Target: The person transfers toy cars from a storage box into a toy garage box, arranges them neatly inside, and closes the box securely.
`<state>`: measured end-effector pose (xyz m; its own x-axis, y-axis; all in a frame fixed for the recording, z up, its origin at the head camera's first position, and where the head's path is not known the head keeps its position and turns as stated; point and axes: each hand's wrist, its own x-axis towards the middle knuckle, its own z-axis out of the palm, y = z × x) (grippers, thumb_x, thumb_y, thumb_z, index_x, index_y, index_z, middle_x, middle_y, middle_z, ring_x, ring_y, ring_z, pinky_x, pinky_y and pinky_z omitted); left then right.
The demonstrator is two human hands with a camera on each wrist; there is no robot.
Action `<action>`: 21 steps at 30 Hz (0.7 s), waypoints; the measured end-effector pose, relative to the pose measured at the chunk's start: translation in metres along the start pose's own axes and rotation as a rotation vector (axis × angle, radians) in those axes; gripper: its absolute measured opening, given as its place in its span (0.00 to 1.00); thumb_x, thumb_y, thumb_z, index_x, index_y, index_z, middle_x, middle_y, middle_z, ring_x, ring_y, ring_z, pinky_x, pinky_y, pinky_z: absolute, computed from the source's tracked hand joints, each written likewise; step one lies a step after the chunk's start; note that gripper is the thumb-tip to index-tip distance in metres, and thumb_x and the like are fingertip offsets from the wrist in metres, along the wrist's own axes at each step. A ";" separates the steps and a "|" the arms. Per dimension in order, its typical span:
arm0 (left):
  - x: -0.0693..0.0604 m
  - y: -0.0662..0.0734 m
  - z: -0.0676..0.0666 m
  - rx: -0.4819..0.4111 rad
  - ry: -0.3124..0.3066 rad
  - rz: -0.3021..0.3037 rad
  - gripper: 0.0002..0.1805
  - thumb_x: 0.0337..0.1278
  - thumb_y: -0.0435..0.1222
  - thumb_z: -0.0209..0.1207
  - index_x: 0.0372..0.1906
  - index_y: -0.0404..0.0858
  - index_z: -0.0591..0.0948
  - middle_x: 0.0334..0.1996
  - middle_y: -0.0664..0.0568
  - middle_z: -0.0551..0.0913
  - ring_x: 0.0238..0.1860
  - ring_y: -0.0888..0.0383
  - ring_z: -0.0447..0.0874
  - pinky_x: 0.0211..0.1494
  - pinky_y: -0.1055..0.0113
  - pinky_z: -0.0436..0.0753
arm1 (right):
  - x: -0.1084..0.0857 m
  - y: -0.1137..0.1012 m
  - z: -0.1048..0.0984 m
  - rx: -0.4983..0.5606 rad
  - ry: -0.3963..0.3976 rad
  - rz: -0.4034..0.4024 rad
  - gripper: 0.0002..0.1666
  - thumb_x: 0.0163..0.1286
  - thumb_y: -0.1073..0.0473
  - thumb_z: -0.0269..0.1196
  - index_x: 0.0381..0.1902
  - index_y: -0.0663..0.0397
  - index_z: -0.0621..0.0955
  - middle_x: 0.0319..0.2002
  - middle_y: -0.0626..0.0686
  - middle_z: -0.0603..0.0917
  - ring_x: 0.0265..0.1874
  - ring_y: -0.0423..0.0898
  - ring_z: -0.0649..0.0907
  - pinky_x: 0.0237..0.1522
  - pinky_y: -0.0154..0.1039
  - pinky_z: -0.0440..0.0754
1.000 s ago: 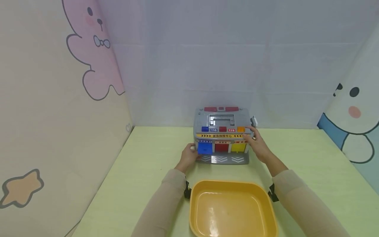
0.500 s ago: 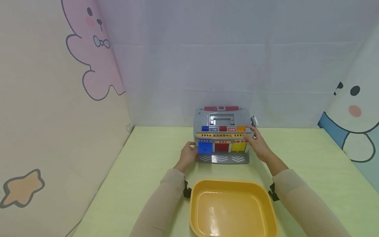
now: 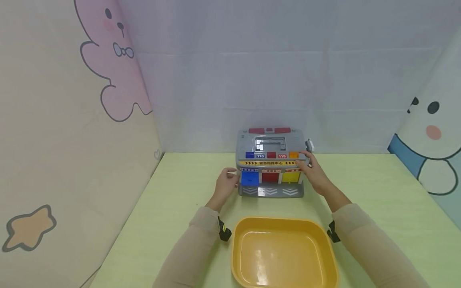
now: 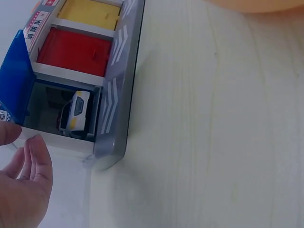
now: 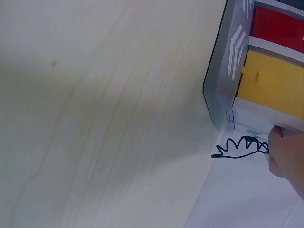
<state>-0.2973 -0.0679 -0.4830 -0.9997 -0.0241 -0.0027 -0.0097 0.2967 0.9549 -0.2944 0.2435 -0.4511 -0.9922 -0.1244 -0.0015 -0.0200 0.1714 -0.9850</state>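
A grey toy emergency station (image 3: 270, 170) stands at the back of the table. Its blue door (image 4: 16, 78) is swung outward, and a small white toy car (image 4: 77, 113) sits in that bay. The red door (image 4: 75, 51) and yellow door (image 5: 273, 85) are closed. My left hand (image 3: 226, 185) is beside the station's left wall, fingers loosely bent with nothing between them; whether a fingertip touches the wall I cannot tell. My right hand (image 3: 316, 176) grips the upper right corner of the station, with the thumb at the front edge of the roof.
A yellow tray (image 3: 281, 256) lies nearer to me, between my forearms. A white curtain (image 3: 230, 80) hangs behind the station. A coiled dark cord (image 5: 240, 148) hangs at the station's right side.
My left hand has drawn slightly left, away from the station's lower left corner, and its fingers have loosened. The right hand keeps its place, and the station stays put.
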 end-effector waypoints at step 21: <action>-0.001 0.046 0.005 0.391 0.038 0.294 0.36 0.53 0.35 0.68 0.67 0.35 0.68 0.67 0.43 0.64 0.62 0.43 0.66 0.61 0.52 0.74 | 0.002 0.003 -0.001 0.007 0.004 -0.009 0.42 0.77 0.45 0.52 0.76 0.54 0.46 0.60 0.69 0.60 0.59 0.62 0.66 0.69 0.59 0.55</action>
<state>-0.2968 -0.0494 -0.4404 -0.9600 0.0818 0.2676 0.2576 0.6322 0.7307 -0.2965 0.2448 -0.4538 -0.9925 -0.1218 0.0085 -0.0285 0.1636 -0.9861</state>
